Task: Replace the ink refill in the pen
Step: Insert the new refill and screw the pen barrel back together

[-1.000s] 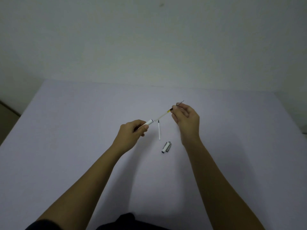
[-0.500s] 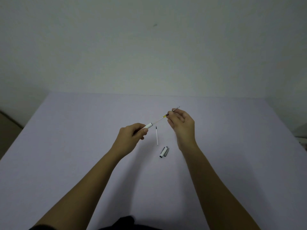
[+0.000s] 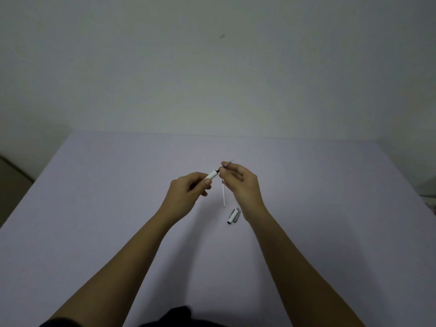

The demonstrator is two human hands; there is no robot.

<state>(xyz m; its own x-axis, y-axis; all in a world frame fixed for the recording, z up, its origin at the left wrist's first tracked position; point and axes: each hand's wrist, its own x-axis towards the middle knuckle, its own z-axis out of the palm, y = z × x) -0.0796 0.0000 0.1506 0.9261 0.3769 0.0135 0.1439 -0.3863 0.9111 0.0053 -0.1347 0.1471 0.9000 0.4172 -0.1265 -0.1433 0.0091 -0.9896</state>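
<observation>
My left hand point(image 3: 186, 191) grips a white pen barrel point(image 3: 212, 174), its open end pointing up and to the right. My right hand point(image 3: 240, 182) pinches the tip end of an ink refill point(image 3: 227, 164); most of that refill sits inside the barrel and only the thin metal point sticks out past my fingers. A second, white refill point(image 3: 223, 194) lies on the table just below the two hands. The pen cap point(image 3: 233, 215), white with a silver clip, lies on the table near my right wrist.
The work surface is a pale lilac table point(image 3: 118, 208) against a plain wall. Its far edge runs across the middle of the view, and a darker gap shows past its left edge.
My hands have come together: the refill, earlier stretched out between them, has slid into the barrel until my right fingers nearly touch its open end. The spare refill and cap have not moved.
</observation>
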